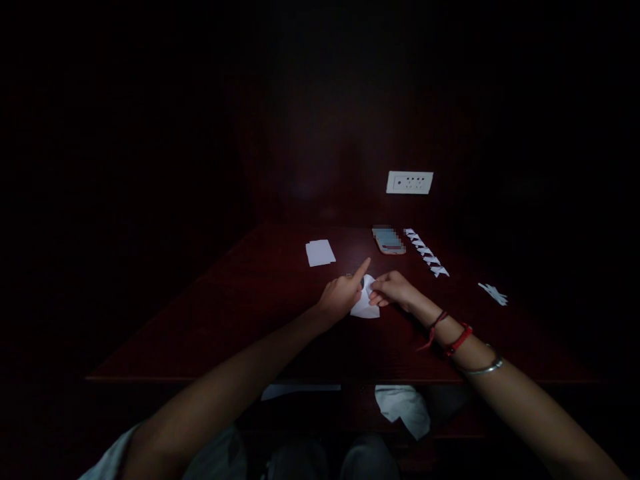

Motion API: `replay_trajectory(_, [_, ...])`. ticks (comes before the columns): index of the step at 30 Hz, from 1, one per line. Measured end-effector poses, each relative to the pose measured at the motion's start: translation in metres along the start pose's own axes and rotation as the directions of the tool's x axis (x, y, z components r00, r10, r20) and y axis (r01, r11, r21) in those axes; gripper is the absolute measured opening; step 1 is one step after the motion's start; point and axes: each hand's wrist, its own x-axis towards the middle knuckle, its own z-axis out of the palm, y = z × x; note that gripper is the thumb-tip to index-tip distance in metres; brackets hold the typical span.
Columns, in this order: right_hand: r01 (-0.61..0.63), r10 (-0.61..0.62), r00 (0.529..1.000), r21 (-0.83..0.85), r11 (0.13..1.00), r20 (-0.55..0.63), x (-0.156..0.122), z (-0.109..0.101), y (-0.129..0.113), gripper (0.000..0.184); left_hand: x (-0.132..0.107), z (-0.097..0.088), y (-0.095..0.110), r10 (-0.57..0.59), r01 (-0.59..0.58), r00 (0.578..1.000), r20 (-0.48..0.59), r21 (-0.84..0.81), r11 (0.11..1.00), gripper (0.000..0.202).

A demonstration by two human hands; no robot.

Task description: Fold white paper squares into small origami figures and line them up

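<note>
A small white piece of paper (365, 309) with creases is between my two hands, above the dark red table. My left hand (341, 295) grips its left side, index finger stretched out and the other fingers curled. On the paper's right side, my right hand (396, 289) pinches it between thumb and fingers. A small dark spot shows by the left fingers; I cannot make out what it is.
White paper squares (320, 253) lie stacked behind my left hand. A phone (389, 241) and a row of folded paper pieces (427, 253) are farther back. Thin paper strips (494, 294) lie at right. Below the tabletop (200, 327) is crumpled white material (404, 408). A wall socket (410, 183) is behind.
</note>
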Motion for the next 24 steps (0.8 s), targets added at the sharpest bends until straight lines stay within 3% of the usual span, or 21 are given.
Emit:
replay_trajectory(7, [0.052, -0.055, 0.998, -0.081, 0.995, -0.037, 0.003, -0.001, 0.001, 0.005, -0.003, -0.008, 0.003, -0.033, 0.035, 0.999, 0.037, -0.053, 0.998, 0.072])
replay_trajectory(15, [0.194, -0.241, 0.968, -0.400, 0.896, -0.069, 0.010, -0.005, 0.008, 0.011, -0.001, -0.001, 0.000, -0.014, 0.017, 1.000, 0.022, -0.151, 0.988, 0.072])
replay_trajectory(24, [0.160, -0.262, 0.960, -0.580, 0.799, -0.095, 0.005, -0.002, -0.001, 0.014, 0.003, 0.009, -0.006, 0.020, -0.030, 0.999, -0.038, -0.286, 0.958, 0.063])
